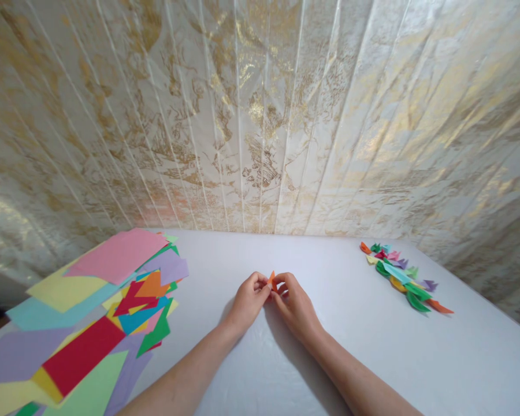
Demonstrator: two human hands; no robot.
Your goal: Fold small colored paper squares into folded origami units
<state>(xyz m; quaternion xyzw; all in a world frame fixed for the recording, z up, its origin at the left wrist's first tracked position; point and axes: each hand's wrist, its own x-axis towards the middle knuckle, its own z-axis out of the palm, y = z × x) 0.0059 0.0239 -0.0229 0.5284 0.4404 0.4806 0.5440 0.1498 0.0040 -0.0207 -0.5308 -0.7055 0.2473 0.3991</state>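
A small folded piece of orange paper is pinched between my two hands over the middle of the white table. My left hand grips it from the left with thumb and fingertips. From the right, my right hand holds its other side, the fingers bent and the thumb close to the left thumb. One pointed tip sticks up above the fingers. The fingertips hide most of the paper, so its full shape does not show.
On the left of the white table lies a spread of coloured paper sheets and scraps, with a pink sheet and a red sheet. Several small folded paper pieces lie at the right. A gold-patterned curtain hangs behind.
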